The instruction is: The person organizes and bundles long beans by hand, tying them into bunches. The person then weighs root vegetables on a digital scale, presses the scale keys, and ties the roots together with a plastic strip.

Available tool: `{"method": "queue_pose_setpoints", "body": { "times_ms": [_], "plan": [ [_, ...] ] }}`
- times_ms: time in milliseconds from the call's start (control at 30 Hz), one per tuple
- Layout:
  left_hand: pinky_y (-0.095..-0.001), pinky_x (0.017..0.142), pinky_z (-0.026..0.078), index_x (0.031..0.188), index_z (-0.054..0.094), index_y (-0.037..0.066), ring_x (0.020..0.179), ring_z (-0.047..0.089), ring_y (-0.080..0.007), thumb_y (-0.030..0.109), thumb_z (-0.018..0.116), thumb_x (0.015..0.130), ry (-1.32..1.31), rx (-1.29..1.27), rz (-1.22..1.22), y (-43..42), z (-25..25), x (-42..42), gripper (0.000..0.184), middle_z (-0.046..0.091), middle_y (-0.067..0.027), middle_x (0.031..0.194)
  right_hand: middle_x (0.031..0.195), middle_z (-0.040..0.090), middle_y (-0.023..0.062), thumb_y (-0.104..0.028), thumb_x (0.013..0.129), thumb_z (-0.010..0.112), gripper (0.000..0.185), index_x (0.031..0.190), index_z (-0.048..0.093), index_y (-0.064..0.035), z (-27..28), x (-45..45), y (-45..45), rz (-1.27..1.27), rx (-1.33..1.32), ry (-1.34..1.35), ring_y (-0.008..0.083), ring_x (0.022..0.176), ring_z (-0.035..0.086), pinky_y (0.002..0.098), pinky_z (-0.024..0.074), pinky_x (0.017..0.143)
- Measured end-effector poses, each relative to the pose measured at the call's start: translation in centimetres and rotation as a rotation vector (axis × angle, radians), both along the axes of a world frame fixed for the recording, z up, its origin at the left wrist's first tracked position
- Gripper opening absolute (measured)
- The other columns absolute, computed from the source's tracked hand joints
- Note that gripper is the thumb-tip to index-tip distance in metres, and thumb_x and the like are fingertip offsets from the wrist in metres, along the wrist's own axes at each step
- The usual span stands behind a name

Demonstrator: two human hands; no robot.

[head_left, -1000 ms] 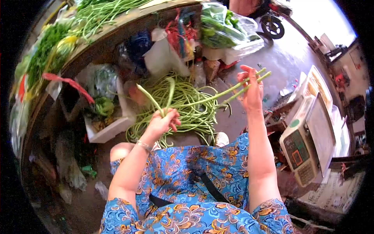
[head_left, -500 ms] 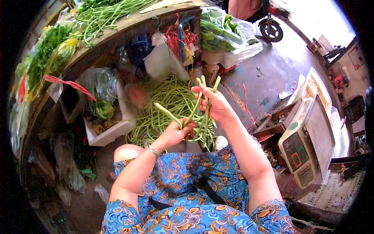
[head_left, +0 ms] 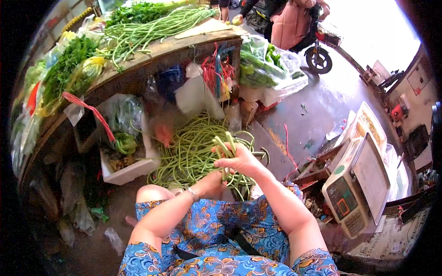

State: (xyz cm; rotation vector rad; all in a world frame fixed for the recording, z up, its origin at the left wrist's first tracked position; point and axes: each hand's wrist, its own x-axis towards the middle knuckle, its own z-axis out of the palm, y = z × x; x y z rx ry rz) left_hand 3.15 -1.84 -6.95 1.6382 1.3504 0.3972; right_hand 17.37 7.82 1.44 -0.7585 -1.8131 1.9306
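My right hand [head_left: 240, 162] is closed around a small bunch of green long beans [head_left: 225, 146], whose ends stick up above the fingers. Just below and to the left, my left hand [head_left: 212, 185] is closed at the lower part of the same bunch, its fingertips partly hidden behind the beans and the right hand. Beneath both hands a large tangled pile of long beans [head_left: 191, 149] spreads across the floor in front of my knees.
To the left stands a white foam box [head_left: 131, 171] with leafy vegetables. A wooden counter [head_left: 170, 46] bears more long beans and greens. Bagged green vegetables [head_left: 262, 64] lie beyond. At right is a weighing scale [head_left: 345, 198]. A person in pink [head_left: 290, 27] is by a wheeled vehicle [head_left: 318, 60].
My left hand has moved in under my right hand, and the separate bean it held out to the left now appears gathered with the bunch. The view has tilted up, showing people at the back.
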Motion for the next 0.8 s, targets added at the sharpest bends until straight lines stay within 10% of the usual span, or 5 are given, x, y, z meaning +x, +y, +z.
{"method": "queue_pose_setpoints", "body": {
  "times_ms": [133,233,333,500,800],
  "plan": [
    [-0.0383,0.096,0.046,0.137,0.046,0.008,0.112,0.059,-0.0306,0.006,0.064,0.081,-0.020,-0.031,0.014,-0.1,1.8,0.2,0.059,0.059,-0.0165,0.126,0.085,0.061,-0.0023,-0.022,0.089,0.070,0.027,0.108,0.063,-0.0032,-0.3,0.3,0.2,0.042,-0.027,-0.114,0.0060,0.069,0.058,0.0232,0.0466,0.056],
    [-0.0362,0.100,0.044,0.153,0.019,0.009,0.117,0.055,-0.0239,0.033,0.082,0.075,-0.244,-0.113,0.161,0.3,3.0,-0.4,0.104,0.049,-0.0176,0.137,0.090,0.062,-0.0012,-0.027,0.094,0.064,0.024,0.103,0.063,-0.0046,-0.5,0.6,0.3,-0.177,-0.077,-0.074,0.0085,0.082,0.059,0.0270,0.0491,0.073],
    [-0.0337,0.097,0.048,0.156,0.007,0.018,0.121,0.046,-0.0221,0.006,0.075,0.082,-0.648,0.047,0.238,1.0,3.7,-1.6,0.101,0.040,-0.0097,0.141,0.088,0.062,0.0017,-0.036,0.097,0.058,0.027,0.094,0.058,-0.0092,-0.5,1.3,0.8,-0.212,-0.231,0.129,0.0120,0.083,0.059,0.0286,0.0482,0.082],
    [-0.0327,0.102,0.040,0.156,0.007,0.015,0.134,0.037,-0.0220,0.041,0.078,0.080,-0.681,0.120,0.327,1.6,4.9,-2.1,0.107,0.031,-0.0144,0.153,0.082,0.062,-0.0034,-0.019,0.094,0.062,0.012,0.097,0.061,-0.0071,-0.1,0.4,-0.4,-0.147,-0.170,0.197,0.0038,0.070,0.055,0.0193,0.0400,0.058],
    [-0.0361,0.108,0.037,0.147,0.029,0.001,0.127,0.046,-0.0250,0.047,0.072,0.083,-0.435,0.277,0.462,1.2,6.0,-0.8,0.090,0.043,-0.0174,0.141,0.098,0.068,0.0074,-0.001,0.083,0.056,0.021,0.103,0.062,0.0006,-2.3,-1.2,-1.4,0.066,-0.080,0.004,0.0168,0.094,0.062,0.0317,0.0496,0.083]
  ]
}}
